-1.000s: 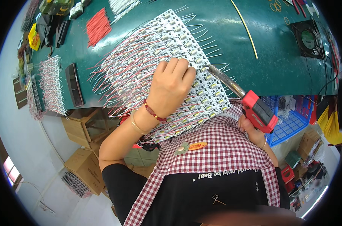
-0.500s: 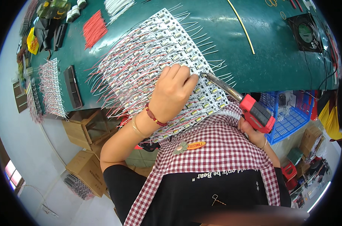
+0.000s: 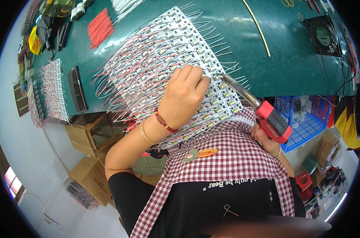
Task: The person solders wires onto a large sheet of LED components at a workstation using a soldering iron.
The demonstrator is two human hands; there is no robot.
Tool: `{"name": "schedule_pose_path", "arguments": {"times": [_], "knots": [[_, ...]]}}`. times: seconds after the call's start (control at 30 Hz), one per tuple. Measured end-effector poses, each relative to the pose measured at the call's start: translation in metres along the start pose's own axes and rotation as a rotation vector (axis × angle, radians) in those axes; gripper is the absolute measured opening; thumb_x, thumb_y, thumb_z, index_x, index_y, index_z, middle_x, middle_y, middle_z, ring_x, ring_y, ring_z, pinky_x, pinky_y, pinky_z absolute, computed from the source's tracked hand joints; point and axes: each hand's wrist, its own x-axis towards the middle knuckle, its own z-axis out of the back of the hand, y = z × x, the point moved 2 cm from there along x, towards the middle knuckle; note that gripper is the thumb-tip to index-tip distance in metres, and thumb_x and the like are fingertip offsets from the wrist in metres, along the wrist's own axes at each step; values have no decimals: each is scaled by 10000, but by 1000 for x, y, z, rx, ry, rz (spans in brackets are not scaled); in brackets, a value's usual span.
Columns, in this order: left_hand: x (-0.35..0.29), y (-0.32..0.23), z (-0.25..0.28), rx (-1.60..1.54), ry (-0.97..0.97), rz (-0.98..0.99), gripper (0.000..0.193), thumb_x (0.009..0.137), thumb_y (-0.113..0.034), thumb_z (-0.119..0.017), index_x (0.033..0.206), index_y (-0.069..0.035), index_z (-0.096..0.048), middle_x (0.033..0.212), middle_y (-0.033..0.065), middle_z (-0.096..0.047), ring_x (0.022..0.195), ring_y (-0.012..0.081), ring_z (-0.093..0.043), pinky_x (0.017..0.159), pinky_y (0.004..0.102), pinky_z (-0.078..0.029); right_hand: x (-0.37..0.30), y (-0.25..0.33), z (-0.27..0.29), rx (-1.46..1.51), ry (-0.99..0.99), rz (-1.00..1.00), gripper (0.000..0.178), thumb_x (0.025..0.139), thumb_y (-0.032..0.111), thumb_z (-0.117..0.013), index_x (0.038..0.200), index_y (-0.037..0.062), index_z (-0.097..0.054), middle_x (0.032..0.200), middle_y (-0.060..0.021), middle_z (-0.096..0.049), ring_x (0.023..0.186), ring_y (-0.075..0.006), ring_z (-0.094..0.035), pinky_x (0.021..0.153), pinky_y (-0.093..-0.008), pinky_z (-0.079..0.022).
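A large panel of white circuit boards, set with rows of small components and bristling with red and white wires, lies on the table's near edge and overhangs toward my checked apron. Over its middle is my left hand, fingers curled and pinched; what they hold is hidden beneath them. My right hand grips a red and black soldering iron near the panel's right side. The iron's metal tip points left and reaches the boards just right of my left fingers.
Bundles of red wires and white wires lie at the back left. A smaller wired panel and a dark bar are farther left. At right stand a black fan and, below table level, a blue crate.
The soldering iron has shifted slightly right, its tip now a little farther from my left fingers. My left hand stays over nearly the same spot, still pinched.
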Motion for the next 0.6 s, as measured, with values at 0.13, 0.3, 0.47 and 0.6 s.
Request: {"name": "schedule_pose_path", "arguments": {"times": [0.13, 0.3, 0.47, 0.6], "knots": [[1, -2, 1, 14, 6, 6, 174, 676, 6, -607, 846, -12, -639, 737, 74, -440, 694, 228, -474, 634, 336, -396, -2, 1, 1, 172, 89, 29, 123, 861, 45, -632, 980, 13, -634, 860, -48, -629, 765, -144, -597, 675, -292, -478], [1, -2, 2, 98, 51, 8, 179, 682, -2, -606, 857, -26, -633, 762, 65, -470, 721, 228, -489, 650, 339, -394, -2, 5, 0, 127, 69, 52, 144, 877, 51, -629, 1014, 5, -624, 854, -43, -622, 779, -136, -590, 692, -293, -478], [1, -1, 11, 60, -42, 11, 197, 675, -4, -608, 869, -33, -635, 764, 58, -475, 711, 225, -489, 632, 341, -391, -8, 5, 0, 324, 67, -14, 174, 884, 77, -631, 1042, 4, -619, 865, -35, -617, 803, -139, -585, 714, -290, -473], [-7, -13, 8, 1, -37, -10, 225, 653, 9, -615, 872, -31, -647, 743, 53, -461, 686, 223, -477, 622, 348, -393, -11, 3, 3, 210, 89, 16, 166, 892, 85, -620, 1039, 7, -621, 865, -27, -613, 804, -136, -581, 719, -284, -470]]}}
